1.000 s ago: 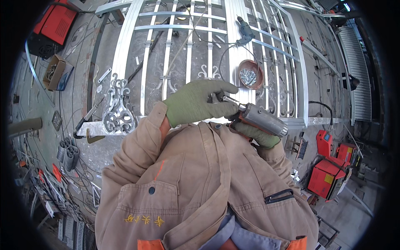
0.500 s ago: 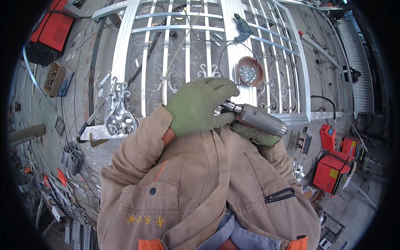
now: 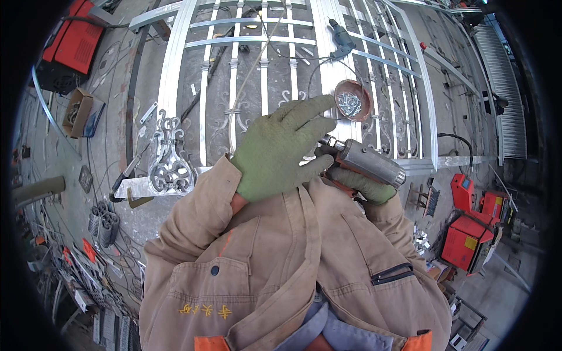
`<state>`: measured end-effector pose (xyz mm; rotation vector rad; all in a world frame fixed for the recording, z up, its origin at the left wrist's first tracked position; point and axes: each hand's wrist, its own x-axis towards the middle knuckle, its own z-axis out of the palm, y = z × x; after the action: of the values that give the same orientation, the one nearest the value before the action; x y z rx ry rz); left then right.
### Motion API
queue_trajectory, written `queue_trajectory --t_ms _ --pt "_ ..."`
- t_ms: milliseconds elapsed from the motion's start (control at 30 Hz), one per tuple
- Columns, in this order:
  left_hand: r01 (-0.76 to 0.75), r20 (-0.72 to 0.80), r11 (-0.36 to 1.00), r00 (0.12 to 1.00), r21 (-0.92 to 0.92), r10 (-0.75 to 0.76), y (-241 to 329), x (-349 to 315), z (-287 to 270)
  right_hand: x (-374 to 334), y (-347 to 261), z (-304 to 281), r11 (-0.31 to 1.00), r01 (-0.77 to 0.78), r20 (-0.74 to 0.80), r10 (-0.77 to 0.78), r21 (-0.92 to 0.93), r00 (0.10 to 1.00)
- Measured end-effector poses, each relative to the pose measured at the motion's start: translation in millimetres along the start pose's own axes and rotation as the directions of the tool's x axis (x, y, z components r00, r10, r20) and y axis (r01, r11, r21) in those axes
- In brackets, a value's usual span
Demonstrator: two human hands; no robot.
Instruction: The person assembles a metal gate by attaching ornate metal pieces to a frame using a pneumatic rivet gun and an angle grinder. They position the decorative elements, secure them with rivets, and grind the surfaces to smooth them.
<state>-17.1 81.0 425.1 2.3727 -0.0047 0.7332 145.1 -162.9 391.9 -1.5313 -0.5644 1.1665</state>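
Note:
Green work gloves cover both my hands. My left hand [image 3: 280, 149] is open, its fingers apart and stretched towards a reddish-brown bowl [image 3: 366, 100]. Small silvery screws [image 3: 349, 105] lie in that bowl. My right hand [image 3: 370, 188] is wrapped round a cordless drill [image 3: 373, 162] with a grey cylindrical body, held close to my chest. The drill's metal chuck points up and left, near my left fingertips. Beneath both hands lies a metal railing frame [image 3: 205, 117] of shiny bars and scrollwork. My palms and part of the drill's handle are hidden.
A green corded drill [image 3: 341, 41] rests on the frame beyond the bowl, its cable looping nearby. At the left sits a scrolled metal ornament [image 3: 170, 161]. Red welding machines [image 3: 73, 44] stand at the far left and right. A cardboard box [image 3: 79, 114] and scattered tools flank the frame.
My left hand has shifted slightly, its fingers spreading and reaching nearer the bowl. The drill in my right hand has moved a little to the right and tilted slightly.

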Motion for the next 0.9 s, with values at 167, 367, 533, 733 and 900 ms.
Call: queue_trajectory --t_ms 167,367,533,733,900 --pt "-0.112 0.060 0.993 0.992 0.041 0.109 -6 -3 1 -1 -14 10 1.000 -0.010 0.025 0.010 0.000 1.000" --pt "-0.016 0.005 1.000 1.000 0.024 0.016 1 4 2 0 -13 6 0.988 -0.010 0.043 0.004 0.155 0.999" --pt "-0.148 0.088 0.984 0.986 0.097 0.140 -2 1 6 -1 -5 -1 0.995 -0.001 0.036 -0.003 0.100 0.999" --pt "0.001 -0.019 1.000 1.000 -0.012 -0.001 -1 9 6 2 3 -5 0.988 -0.013 0.035 0.008 0.151 0.999" --pt "-0.148 0.068 0.989 0.987 0.022 0.147 -11 9 0 2 -17 7 0.997 -0.038 0.022 0.036 0.068 0.999"
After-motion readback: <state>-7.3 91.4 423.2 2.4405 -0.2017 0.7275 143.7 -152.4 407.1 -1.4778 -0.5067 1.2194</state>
